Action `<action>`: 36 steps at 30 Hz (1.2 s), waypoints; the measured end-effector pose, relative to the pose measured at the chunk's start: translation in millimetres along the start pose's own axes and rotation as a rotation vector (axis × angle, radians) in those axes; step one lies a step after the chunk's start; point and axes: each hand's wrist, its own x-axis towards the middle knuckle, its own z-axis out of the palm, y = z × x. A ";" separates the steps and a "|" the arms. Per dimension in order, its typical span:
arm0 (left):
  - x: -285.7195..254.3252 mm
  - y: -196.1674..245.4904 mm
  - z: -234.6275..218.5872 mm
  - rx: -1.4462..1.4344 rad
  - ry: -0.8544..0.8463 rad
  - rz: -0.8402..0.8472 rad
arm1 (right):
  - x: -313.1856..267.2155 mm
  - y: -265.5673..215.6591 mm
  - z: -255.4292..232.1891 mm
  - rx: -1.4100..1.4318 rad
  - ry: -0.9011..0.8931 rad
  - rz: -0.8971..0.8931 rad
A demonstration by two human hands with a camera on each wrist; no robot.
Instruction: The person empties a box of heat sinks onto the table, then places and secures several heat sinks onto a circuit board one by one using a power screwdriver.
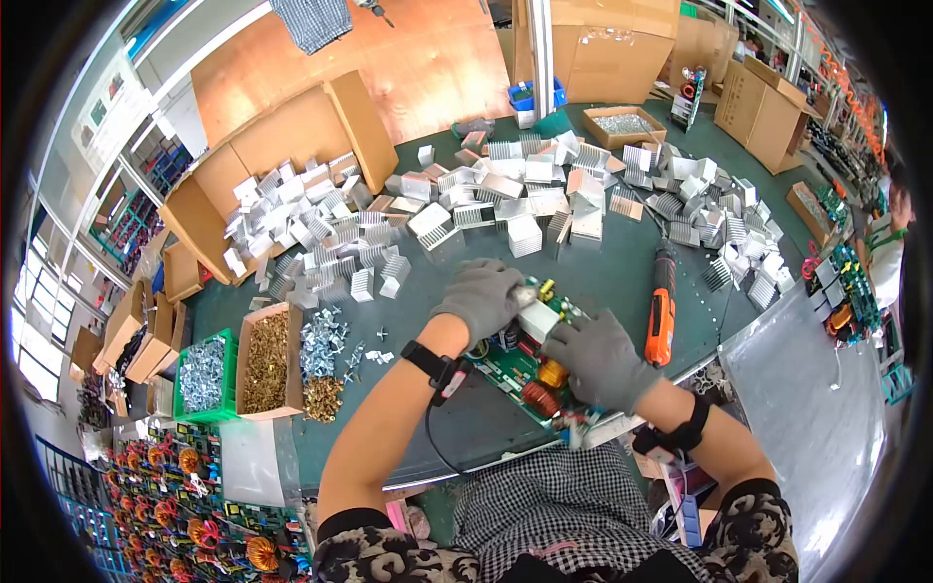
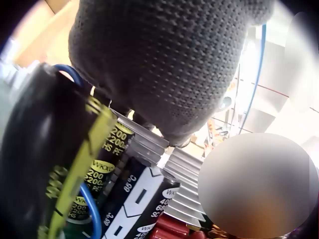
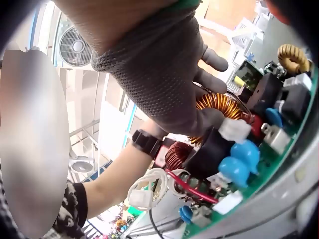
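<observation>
Both hands wear grey gloves. In the head view, a green circuit board [image 1: 503, 375] lies tilted at the table's near edge. The left hand [image 1: 481, 299] curls its fingers round its far left end, beside a silver heatsink [image 1: 537, 321]; the left wrist view has this glove [image 2: 159, 59] above black capacitors [image 2: 134, 199] and heatsink fins [image 2: 184, 174]. The right hand [image 1: 601, 361] lies over the board's right side. In the right wrist view, its thumb touches near a copper coil [image 3: 219, 105], while the other fingers of this hand [image 3: 159, 74] extend loosely apart. Its fingertips' undersides are hidden.
Loose heatsinks [image 1: 525, 233] are heaped across the table's back. An orange power screwdriver [image 1: 661, 316] lies right of the board. At left stand a green bin [image 1: 202, 377] of silver parts and a box [image 1: 267, 364] of brass-coloured parts, with small piles of clips [image 1: 326, 342] beside them.
</observation>
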 end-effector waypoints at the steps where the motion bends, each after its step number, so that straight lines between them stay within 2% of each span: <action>1: -2.3 -6.1 -1.7 0.005 0.001 -0.004 | 8.4 11.1 -0.9 -0.053 0.039 -0.049; 3: -14.1 -24.6 -4.3 -0.034 0.037 -0.120 | 27.7 35.9 3.3 -0.064 0.010 -0.020; 5: -27.9 -39.1 -5.7 -0.074 0.057 -0.135 | 41.0 54.6 6.6 -0.080 -0.011 -0.012; 7: -36.4 -57.7 -2.8 -0.377 0.222 -0.142 | 47.9 71.7 8.2 -0.040 -0.030 0.000; 9: -35.9 -85.6 -10.2 -0.386 0.278 -0.224 | 47.3 72.4 14.5 0.008 -0.023 0.014; 11: -31.7 -112.2 -10.4 -0.060 0.397 -0.650 | 45.1 70.6 18.2 0.052 -0.032 0.045; 12: -32.3 -121.3 -7.3 -0.066 0.397 -0.649 | 44.1 69.9 19.3 0.089 -0.016 0.072; 14: -30.8 -129.2 -7.1 0.255 0.225 -0.720 | 42.1 70.2 21.8 0.122 -0.001 0.115; 15: -27.0 -131.4 -6.6 0.254 0.222 -0.702 | 42.3 70.2 23.8 0.118 0.015 0.120; 17: -21.9 -122.0 -15.2 0.177 0.102 -0.745 | 38.6 69.0 24.2 0.119 0.025 0.151; 18: -23.8 -120.7 -26.7 -0.073 0.033 -0.762 | 37.4 68.8 23.4 0.133 0.061 0.140; 19: -29.3 -118.6 -30.0 -0.068 0.017 -0.744 | 36.3 69.9 23.2 0.149 0.100 0.128; 21: -43.5 -112.2 -30.3 -0.396 0.289 -0.484 | 30.2 68.4 7.2 0.154 0.127 0.106; 23: -57.9 -92.6 -29.9 -0.768 0.305 -0.179 | 28.2 46.9 -23.1 0.492 0.337 0.109; 24: -63.0 -73.1 -39.4 -0.764 0.287 -0.174 | 29.3 37.3 -31.8 0.502 0.340 0.125; 26: -71.5 -23.0 -54.0 -0.707 0.202 0.178 | 29.3 19.5 -41.6 0.738 0.490 -0.070; 27: -71.0 -10.3 -52.4 -0.711 0.190 0.183 | 29.7 15.0 -42.6 0.741 0.491 -0.056; 29: -72.0 6.7 -45.7 -0.850 0.092 0.196 | 27.2 8.4 -42.5 0.832 0.318 -0.067; 31: -73.5 9.1 -36.4 -0.932 0.095 0.200 | 20.8 5.7 -39.8 0.812 0.329 -0.036; 33: -69.1 6.4 -27.3 -0.965 0.150 0.018 | 21.1 9.4 -31.5 0.608 0.436 -0.020; 34: -68.6 4.7 -26.1 -0.921 0.237 -0.031 | 22.3 12.4 -20.6 0.488 0.505 -0.015; 36: -69.2 8.9 -21.9 -0.904 0.270 -0.081 | 26.5 11.8 3.3 0.434 0.478 0.050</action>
